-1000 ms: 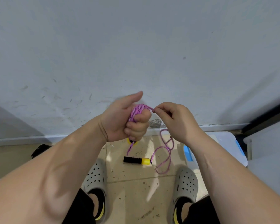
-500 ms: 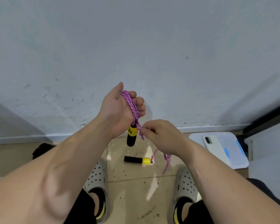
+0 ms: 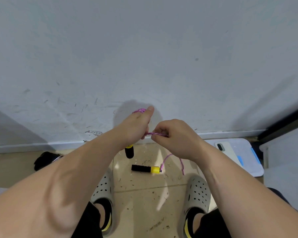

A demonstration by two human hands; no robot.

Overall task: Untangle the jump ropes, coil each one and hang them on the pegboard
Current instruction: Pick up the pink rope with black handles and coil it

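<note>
Jump rope (image 3: 157,134), pink and braided with black-and-yellow handles, is held up in front of the wall (image 3: 144,57), between the two hands; a few turns of it show above the left hand (image 3: 135,125) beside the raised thumb, and a short taut length runs from that hand across to the right hand (image 3: 175,136). The left hand grips the wound turns, its fingers mostly hidden behind the back of the hand; the right hand pinches the strand between thumb and curled fingers. One handle (image 3: 129,152) hangs upright just below the left hand, yellow end up; the second handle (image 3: 145,168) lies flat on the floor (image 3: 144,194), yellow end to the right, with the loose tail (image 3: 181,164) of the rope rising from it behind the right wrist. The tiles are beige and littered with small scraps; two grey clogs (image 3: 104,188) stand near, one on each side of the lying handle. To the right a white phone (image 3: 225,152) rests on a white lid (image 3: 248,162) with blue clips; far left a black object (image 3: 45,159) sits by the baseboard, partly hidden by the left forearm.
</note>
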